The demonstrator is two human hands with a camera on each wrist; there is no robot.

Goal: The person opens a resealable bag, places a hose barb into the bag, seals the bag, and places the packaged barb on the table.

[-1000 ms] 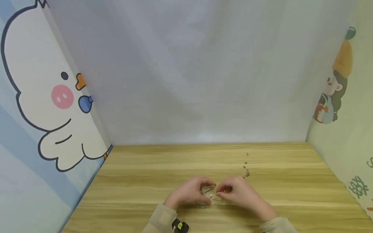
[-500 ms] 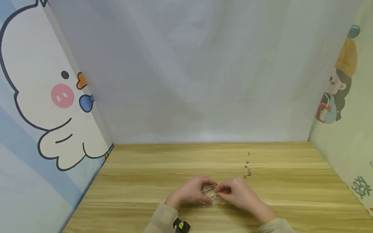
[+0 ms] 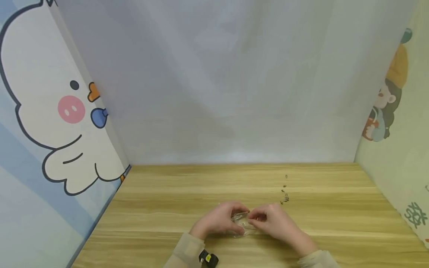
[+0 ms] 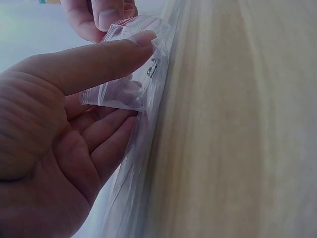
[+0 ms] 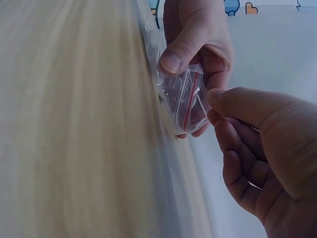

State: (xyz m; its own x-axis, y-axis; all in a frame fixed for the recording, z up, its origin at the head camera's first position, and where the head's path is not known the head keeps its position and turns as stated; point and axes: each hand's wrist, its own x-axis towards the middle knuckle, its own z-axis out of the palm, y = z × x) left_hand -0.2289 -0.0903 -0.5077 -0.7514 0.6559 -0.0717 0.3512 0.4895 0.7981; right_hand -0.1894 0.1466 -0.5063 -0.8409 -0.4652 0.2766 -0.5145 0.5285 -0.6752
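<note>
A small clear zip-lock bag (image 5: 184, 101) with a red line along its mouth sits low over the table between both hands. My left hand (image 3: 219, 220) holds it, thumb on one side and fingers on the other. Tiny shiny metal pieces (image 4: 152, 68) show through the plastic in the left wrist view. At the bag's mouth, the thumb and forefinger of my right hand (image 3: 277, 224) are pinched together on the edge of the plastic. The other right fingers are loosely curled, as the right wrist view shows.
Several tiny metal pieces (image 3: 286, 198) lie in a loose line on the wooden table (image 3: 167, 201), beyond the right hand. A black device with a yellow mark (image 3: 208, 258) is by the left wrist. A pale curtain (image 3: 214, 93) and printed side panels surround the table.
Both hands stay almost where they were, with the bag between them. The head view has shifted very slightly.
</note>
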